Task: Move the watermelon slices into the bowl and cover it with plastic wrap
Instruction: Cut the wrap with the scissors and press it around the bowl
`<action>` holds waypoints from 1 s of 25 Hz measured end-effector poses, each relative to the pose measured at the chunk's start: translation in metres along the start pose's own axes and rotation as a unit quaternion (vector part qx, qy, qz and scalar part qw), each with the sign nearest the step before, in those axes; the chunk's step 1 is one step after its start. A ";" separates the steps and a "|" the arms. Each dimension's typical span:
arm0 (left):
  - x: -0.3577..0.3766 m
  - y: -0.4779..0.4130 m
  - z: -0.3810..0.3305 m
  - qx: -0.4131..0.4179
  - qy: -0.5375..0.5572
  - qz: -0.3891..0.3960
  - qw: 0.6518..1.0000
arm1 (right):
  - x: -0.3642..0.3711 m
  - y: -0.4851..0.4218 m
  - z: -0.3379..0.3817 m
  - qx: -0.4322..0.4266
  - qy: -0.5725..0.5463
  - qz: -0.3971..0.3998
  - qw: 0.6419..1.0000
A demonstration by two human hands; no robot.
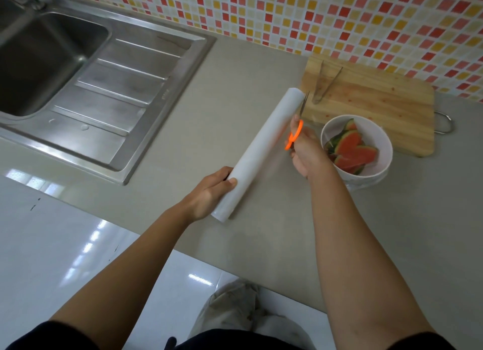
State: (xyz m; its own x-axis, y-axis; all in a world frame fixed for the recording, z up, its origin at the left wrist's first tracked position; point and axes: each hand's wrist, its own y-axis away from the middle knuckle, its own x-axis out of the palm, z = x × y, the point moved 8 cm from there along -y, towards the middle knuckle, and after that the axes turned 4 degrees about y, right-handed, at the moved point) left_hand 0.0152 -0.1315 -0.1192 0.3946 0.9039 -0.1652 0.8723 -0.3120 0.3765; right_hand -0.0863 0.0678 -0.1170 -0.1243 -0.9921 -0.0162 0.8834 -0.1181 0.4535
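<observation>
A white bowl (384, 150) on the counter holds several watermelon slices (352, 150), red with green rind. Left of it lies a long white roll of plastic wrap (261, 150), slanting from near left to far right. My left hand (209, 195) grips the roll's near end. My right hand (305, 153) holds orange-handled scissors (296, 132), their blades pointing up along the roll's far end. A sheet of clear film seems to stretch from the roll toward the bowl, but it is hard to make out.
A wooden cutting board (379, 106) with metal tongs (322, 85) on it lies behind the bowl, against the tiled wall. A steel sink (39, 62) with a drainboard (122, 93) fills the left. The counter's front edge runs diagonally below my hands.
</observation>
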 end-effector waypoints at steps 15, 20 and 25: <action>-0.070 -0.001 0.006 -0.046 -0.049 -0.143 0.987 | 0.034 0.027 -0.006 -0.058 0.322 -0.094 0.940; -0.071 -0.013 0.003 -0.039 -0.125 -0.141 0.981 | 0.052 0.052 -0.006 -0.102 0.462 -0.131 0.871; -0.065 -0.020 0.002 -0.018 -0.194 -0.144 0.970 | 0.062 0.054 -0.012 -0.078 0.499 -0.118 0.855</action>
State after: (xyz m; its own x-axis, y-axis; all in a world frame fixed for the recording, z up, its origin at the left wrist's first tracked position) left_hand -0.0277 -0.1847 -0.1176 0.2213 0.7720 -0.5959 0.9546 -0.0464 0.2943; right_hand -0.0408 -0.0005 -0.1039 0.0715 -0.4729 -0.8782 0.9464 -0.2459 0.2095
